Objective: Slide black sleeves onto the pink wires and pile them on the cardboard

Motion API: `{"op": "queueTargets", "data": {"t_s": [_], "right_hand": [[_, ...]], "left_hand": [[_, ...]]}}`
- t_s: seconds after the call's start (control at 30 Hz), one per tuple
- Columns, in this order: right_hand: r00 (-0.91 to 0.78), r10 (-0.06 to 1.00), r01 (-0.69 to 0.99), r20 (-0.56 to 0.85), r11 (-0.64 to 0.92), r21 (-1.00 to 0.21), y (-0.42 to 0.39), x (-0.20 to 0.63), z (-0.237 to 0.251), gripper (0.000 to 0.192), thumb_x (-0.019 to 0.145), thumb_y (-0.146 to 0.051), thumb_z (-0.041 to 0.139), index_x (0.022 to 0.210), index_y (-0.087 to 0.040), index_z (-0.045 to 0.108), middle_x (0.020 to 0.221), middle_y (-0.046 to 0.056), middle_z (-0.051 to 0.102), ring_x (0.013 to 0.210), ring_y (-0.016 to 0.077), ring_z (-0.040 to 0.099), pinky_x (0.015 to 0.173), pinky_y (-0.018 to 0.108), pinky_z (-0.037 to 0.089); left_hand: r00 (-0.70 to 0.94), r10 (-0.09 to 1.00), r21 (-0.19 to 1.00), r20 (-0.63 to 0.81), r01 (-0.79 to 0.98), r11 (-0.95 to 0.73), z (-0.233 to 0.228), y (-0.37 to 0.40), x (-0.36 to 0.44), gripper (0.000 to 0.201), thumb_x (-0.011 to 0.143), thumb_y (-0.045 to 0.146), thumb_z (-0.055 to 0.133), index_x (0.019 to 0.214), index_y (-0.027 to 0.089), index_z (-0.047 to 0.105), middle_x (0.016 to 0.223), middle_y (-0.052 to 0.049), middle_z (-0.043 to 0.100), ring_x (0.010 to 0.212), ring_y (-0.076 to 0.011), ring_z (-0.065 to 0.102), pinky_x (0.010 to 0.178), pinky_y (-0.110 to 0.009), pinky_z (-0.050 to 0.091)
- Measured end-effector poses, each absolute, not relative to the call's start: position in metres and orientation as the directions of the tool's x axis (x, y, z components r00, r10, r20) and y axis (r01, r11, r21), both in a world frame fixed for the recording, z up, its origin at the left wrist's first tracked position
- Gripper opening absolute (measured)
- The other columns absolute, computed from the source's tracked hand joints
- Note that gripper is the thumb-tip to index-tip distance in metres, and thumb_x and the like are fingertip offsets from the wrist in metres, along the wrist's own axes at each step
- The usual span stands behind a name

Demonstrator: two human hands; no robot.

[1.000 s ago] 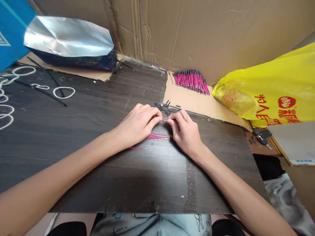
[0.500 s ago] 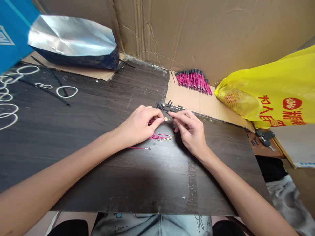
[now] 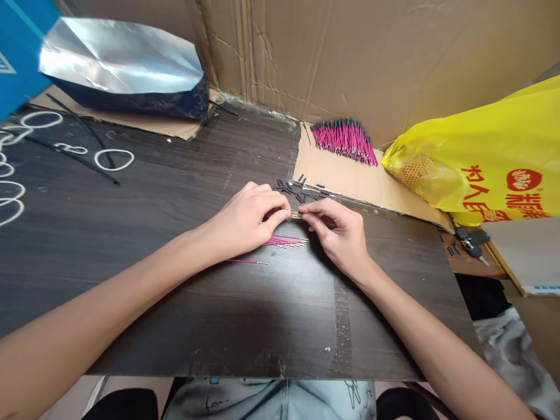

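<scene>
My left hand [image 3: 254, 216] is closed on a small bundle of pink wires, with thumb and forefinger pinched together. The gold metal tips [image 3: 294, 215] of that bundle stick out to the right. My right hand [image 3: 339, 224] is closed in a pinch right at these tips; whatever its fingertips hold is too small to make out. Below the left hand, more pink wires with metal ends [image 3: 286, 241] lie on the dark table, partly hidden by it. One single pink wire [image 3: 245, 261] lies nearer. Several short black tubes [image 3: 286, 188] are scattered just beyond both hands.
A cardboard sheet [image 3: 332, 172] carries a pile of pink wires with black ends [image 3: 343, 142]. At the right lies a yellow plastic bag [image 3: 481, 151], with keys [image 3: 472, 242] below it. A silver-lined bag [image 3: 122, 64], white loops [image 3: 114, 159] and black tubing [image 3: 83, 160] occupy the left.
My right hand has moved slightly left, and its fingertips have come to the gold tips of the held wires. My left hand keeps its hold. The view has shifted slightly.
</scene>
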State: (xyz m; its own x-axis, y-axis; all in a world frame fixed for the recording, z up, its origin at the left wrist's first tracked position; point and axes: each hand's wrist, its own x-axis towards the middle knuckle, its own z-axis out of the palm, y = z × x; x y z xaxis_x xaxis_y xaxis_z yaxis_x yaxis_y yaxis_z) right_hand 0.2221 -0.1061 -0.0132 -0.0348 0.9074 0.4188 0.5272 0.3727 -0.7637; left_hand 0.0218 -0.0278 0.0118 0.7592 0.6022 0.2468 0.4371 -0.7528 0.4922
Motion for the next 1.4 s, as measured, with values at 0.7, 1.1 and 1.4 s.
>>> {"op": "queueTargets", "data": {"t_s": [0.7,1.1,1.4], "right_hand": [[-0.047,0.974,0.252,0.222,0.226,-0.941,-0.104,0.228,-0.014,0.016,0.09,-0.034,0.074,0.097,-0.02,0.075,0.086,0.001,0.074,0.063,0.0112,0.063,0.058,0.025,0.054],[-0.169,0.985,0.181,0.046,0.077,-0.981,-0.099,0.234,-0.01,0.023,0.086,-0.04,0.077,0.091,-0.018,0.073,0.081,0.002,0.071,0.069,0.0113,0.058,0.064,0.025,0.044],[-0.128,0.974,0.456,0.188,0.227,-0.861,-0.107,0.225,-0.005,0.022,0.097,-0.033,0.062,0.085,-0.017,0.07,0.074,-0.001,0.067,0.065,0.0101,0.057,0.061,0.024,0.041]], "left_hand": [[0.816,0.486,0.436,0.311,0.332,-0.837,0.008,-0.027,0.019,0.029,0.104,0.025,0.043,0.089,0.016,0.066,0.085,-0.005,0.067,0.084,-0.0207,0.055,0.087,-0.037,0.037],[0.815,0.435,0.43,0.384,0.259,-0.865,0.009,-0.023,0.019,0.023,0.102,0.023,0.05,0.091,0.017,0.07,0.088,-0.003,0.071,0.087,-0.0195,0.058,0.087,-0.036,0.039],[0.789,0.347,0.283,0.506,0.228,-0.932,0.0,-0.02,0.02,0.02,0.101,0.021,0.056,0.093,0.014,0.073,0.086,-0.004,0.073,0.079,-0.0177,0.059,0.086,-0.037,0.04]]}}
